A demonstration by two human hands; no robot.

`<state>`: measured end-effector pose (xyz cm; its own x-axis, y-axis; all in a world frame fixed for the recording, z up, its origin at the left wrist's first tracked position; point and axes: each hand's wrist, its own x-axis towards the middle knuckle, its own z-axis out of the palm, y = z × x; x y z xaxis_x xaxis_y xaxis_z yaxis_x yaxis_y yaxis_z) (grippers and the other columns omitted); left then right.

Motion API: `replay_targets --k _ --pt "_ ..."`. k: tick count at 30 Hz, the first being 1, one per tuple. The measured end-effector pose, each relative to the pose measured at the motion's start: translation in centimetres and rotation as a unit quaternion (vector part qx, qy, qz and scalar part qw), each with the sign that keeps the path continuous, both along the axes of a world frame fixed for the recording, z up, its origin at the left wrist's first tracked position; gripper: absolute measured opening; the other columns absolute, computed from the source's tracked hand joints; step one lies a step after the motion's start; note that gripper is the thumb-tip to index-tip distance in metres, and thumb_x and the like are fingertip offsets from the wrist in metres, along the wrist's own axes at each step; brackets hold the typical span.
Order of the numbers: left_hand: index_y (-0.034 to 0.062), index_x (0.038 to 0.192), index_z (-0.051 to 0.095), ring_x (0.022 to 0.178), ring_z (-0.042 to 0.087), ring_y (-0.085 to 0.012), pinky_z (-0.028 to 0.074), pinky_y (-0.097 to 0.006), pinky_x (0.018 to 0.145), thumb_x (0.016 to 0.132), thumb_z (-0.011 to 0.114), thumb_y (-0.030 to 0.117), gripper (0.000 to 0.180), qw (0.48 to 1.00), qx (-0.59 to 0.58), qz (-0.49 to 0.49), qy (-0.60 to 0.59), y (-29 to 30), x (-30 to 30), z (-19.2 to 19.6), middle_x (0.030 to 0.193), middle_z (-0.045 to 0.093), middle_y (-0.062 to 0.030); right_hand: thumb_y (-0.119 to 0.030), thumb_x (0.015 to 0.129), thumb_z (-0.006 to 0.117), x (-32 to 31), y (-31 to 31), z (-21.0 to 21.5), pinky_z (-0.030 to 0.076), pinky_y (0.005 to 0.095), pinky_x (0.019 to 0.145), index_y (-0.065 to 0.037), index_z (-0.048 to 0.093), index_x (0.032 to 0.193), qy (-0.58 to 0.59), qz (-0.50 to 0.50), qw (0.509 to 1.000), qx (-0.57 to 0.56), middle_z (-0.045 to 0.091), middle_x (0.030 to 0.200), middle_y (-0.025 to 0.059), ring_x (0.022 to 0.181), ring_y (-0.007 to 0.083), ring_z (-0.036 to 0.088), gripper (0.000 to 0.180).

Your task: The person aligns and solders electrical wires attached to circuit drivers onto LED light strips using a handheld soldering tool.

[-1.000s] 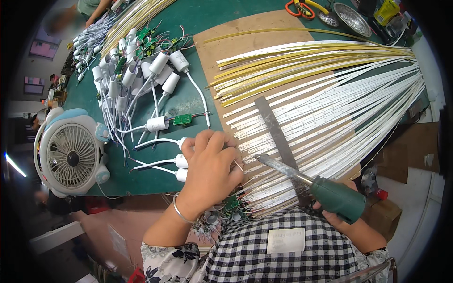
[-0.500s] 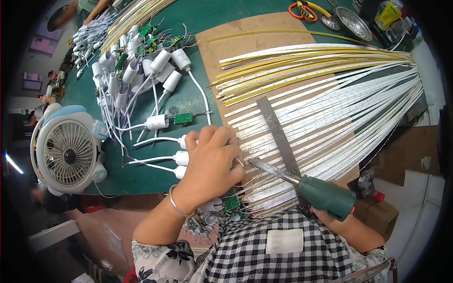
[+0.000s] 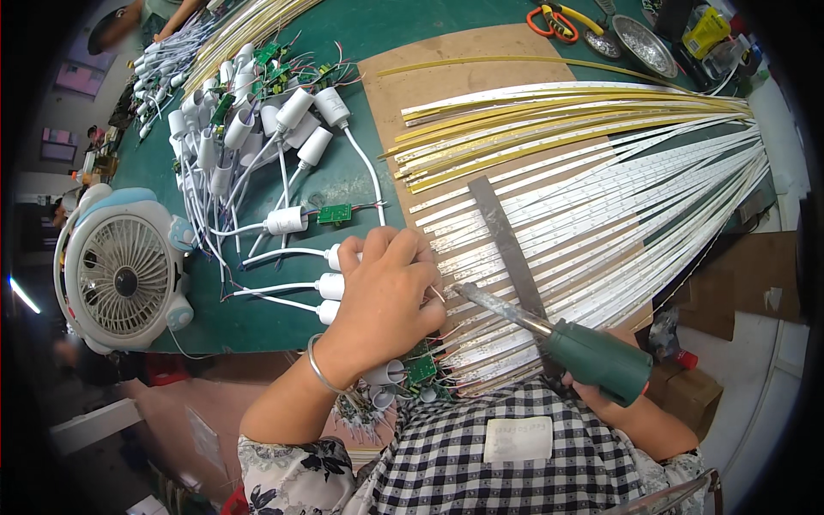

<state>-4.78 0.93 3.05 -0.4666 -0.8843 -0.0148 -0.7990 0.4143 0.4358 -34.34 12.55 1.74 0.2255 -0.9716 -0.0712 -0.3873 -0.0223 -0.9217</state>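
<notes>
The soldering iron point(image 3: 598, 359) hangs over the ends of the white strips point(image 3: 687, 202); it looks rigid and probably hot-tipped, so its green handle, where the right hand point(image 3: 598, 403) is clasped, is the place to hold. The left hand point(image 3: 384, 293) appears pinched on a thin wire point(image 3: 438, 293), likely soft. The strips, probably light and bendy, spread across cardboard point(image 3: 481, 41) on the green desk point(image 3: 257, 333). A fan point(image 3: 126, 281) stands leftward.
</notes>
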Motion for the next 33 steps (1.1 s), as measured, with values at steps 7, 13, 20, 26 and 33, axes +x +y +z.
replay_targets --k 7,13,20,26,33 --pt "0.0109 0.067 0.064 0.106 0.047 -0.0258 0.026 -0.043 0.091 0.062 0.071 0.012 0.009 1.000 -0.010 0.003 -0.001 0.0 0.1 -0.1 0.101 0.055 -0.0012 -0.009 0.078 0.075 0.4 -1.1 1.0 0.051 0.0345 0.076 -0.002 0.070 0.103 -0.012 0.026 0.999 0.027 0.070 0.094 0.0101 0.087 0.0266 0.065 0.027" --pt "0.0108 0.068 0.065 0.106 0.047 -0.0258 0.026 -0.043 0.091 0.062 0.071 0.012 0.008 1.000 0.004 0.002 -0.001 -0.1 0.0 0.0 0.100 0.055 -0.0009 -0.013 0.079 0.076 0.7 -1.8 1.1 0.052 0.0350 0.075 -0.003 0.071 0.103 0.097 0.061 0.982 -0.153 0.071 0.097 0.0099 0.085 0.0259 0.065 0.026" --pt "0.0109 0.068 0.065 0.108 0.047 -0.0260 0.026 -0.044 0.092 0.062 0.071 0.013 0.008 1.000 0.001 0.001 -0.002 -0.2 0.0 0.0 0.100 0.055 -0.0008 -0.016 0.082 0.074 0.1 -0.7 0.8 0.051 0.0362 0.079 -0.003 0.069 0.105 0.049 0.037 0.996 -0.057 0.070 0.095 0.0097 0.089 0.0265 0.065 0.027" --pt "0.0109 0.068 0.065 0.106 0.047 -0.0257 0.026 -0.044 0.093 0.063 0.071 0.013 0.008 1.000 -0.005 0.006 -0.003 0.1 0.2 -0.2 0.099 0.054 -0.0012 -0.018 0.091 0.066 -1.8 -1.1 1.0 0.051 0.0303 0.077 0.004 0.054 0.119 0.036 0.098 0.994 -0.029 0.067 0.092 0.0114 0.075 0.0167 0.065 0.037" --pt "0.0097 0.070 0.066 0.103 0.048 -0.0259 0.028 -0.047 0.091 0.063 0.070 0.014 0.008 1.000 -0.007 0.010 -0.005 0.7 0.8 -0.3 0.098 0.054 -0.0014 -0.015 0.091 0.066 -1.5 -0.1 0.1 0.053 0.0285 0.072 0.005 0.043 0.128 0.064 0.082 0.994 -0.013 0.065 0.096 0.0124 0.077 0.0170 0.066 0.048"
